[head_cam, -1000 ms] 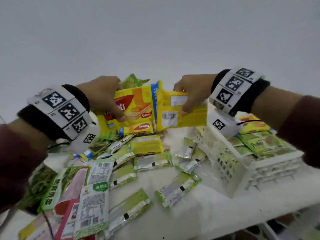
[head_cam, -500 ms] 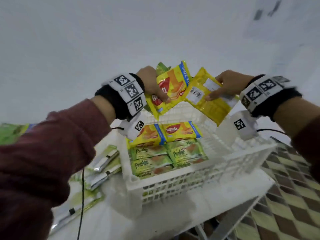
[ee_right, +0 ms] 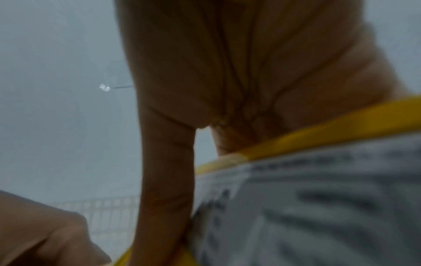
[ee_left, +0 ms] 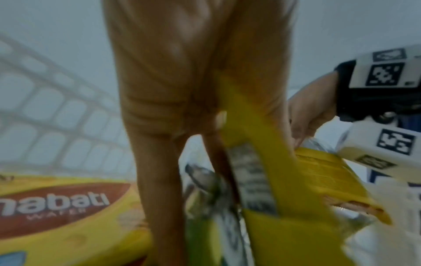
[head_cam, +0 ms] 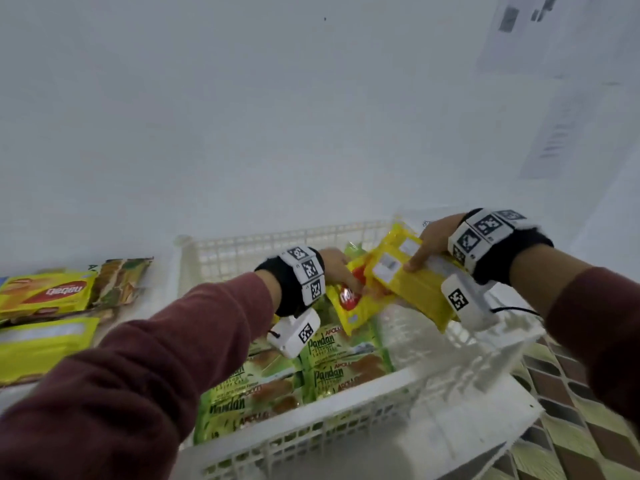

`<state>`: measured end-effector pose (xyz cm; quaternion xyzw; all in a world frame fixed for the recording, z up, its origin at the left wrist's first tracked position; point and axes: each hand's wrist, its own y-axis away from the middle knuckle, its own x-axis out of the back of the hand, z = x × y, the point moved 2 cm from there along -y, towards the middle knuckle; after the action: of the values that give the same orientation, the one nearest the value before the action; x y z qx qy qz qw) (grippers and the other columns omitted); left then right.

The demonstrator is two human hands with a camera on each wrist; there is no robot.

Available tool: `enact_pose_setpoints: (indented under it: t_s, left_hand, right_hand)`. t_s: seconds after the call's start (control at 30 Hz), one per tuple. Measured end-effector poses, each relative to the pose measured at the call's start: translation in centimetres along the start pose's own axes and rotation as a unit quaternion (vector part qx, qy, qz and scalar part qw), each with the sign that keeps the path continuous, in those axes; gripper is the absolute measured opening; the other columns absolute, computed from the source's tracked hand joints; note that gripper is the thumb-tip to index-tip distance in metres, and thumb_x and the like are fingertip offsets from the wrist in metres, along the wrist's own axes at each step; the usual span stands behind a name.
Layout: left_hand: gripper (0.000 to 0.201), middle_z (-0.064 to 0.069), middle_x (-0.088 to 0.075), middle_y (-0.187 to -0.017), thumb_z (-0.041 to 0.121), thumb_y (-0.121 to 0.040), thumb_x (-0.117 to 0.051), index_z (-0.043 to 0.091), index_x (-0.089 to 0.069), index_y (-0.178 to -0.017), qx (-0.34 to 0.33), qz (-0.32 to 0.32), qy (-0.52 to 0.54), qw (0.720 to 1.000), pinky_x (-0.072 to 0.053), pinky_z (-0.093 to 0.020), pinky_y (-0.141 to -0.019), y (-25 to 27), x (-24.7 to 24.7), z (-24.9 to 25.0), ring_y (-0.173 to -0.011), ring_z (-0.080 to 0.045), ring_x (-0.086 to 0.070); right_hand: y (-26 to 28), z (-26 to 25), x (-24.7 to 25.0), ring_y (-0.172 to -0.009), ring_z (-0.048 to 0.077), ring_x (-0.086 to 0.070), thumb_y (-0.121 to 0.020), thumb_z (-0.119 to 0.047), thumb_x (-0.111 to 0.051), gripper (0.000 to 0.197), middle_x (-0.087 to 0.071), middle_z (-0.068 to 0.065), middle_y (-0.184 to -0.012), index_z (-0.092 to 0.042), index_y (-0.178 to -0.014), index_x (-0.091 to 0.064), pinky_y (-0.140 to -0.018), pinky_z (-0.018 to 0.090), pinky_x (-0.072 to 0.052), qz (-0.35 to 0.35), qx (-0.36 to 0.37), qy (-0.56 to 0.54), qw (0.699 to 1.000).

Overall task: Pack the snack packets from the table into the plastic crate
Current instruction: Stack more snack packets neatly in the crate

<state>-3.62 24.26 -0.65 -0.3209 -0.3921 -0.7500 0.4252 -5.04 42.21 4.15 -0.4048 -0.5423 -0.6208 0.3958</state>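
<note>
Both hands are over the white plastic crate point(head_cam: 349, 426). My left hand point(head_cam: 341, 270) grips a yellow Nabati wafer packet point(head_cam: 349, 304) with a green packet behind it. My right hand point(head_cam: 427, 244) pinches another yellow wafer packet point(head_cam: 415, 289), back side up with its white label showing. The two held packets overlap above the crate's far half. Green Pandan cake packets point(head_cam: 325, 372) lie flat in the crate's left half. In the left wrist view my fingers point(ee_left: 159, 162) clamp the yellow packet point(ee_left: 284, 207), with a Nabati packet point(ee_left: 59, 208) lying below. The right wrist view shows my thumb point(ee_right: 166, 180) on the packet's label point(ee_right: 307, 207).
Yellow wafer packets point(head_cam: 48, 296) and a green-brown packet point(head_cam: 121, 282) lie on the white table at the left. The crate's right half shows bare mesh floor point(head_cam: 433, 355). The table's right edge point(head_cam: 512, 420) drops to a checkered floor point(head_cam: 568, 410). A pale wall stands behind.
Both hands carried their yellow packets from above the table's pile to the right, over the crate, and then down into it. My view has swung right with them.
</note>
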Motion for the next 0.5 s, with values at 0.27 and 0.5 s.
enact_pose_setpoints:
  t_s: [0.27,0.5]
  left_hand:
    - [0.052,-0.011,-0.059,-0.124,0.037,-0.088,-0.059,0.002,-0.054,-0.125,-0.046,-0.072,-0.071,0.994,-0.044,-0.026,-0.080,-0.3,-0.6,0.4,-0.111,-0.027,-0.057]
    - [0.033,-0.007,-0.064,-0.084,0.035,-0.087,-0.061,0.005,-0.060,-0.101,0.007,-0.006,0.051,0.999,-0.051,-0.033,-0.078,0.9,5.4,-2.5,-0.070,-0.019,-0.059]
  right_hand:
    - [0.8,0.1,1.3,-0.066,0.013,-0.050,-0.081,-0.032,-0.069,0.040,-0.057,0.000,-0.076,-0.001,-0.106,-0.065,-0.048,0.014,-0.041,-0.060,0.049,0.001,0.997]
    - [1.2,0.0,5.6,-0.078,0.026,-0.067,-0.042,-0.057,-0.083,0.075,-0.071,0.007,-0.086,-0.017,-0.104,-0.068,-0.066,0.032,-0.057,0.033,0.117,-0.164,0.979]
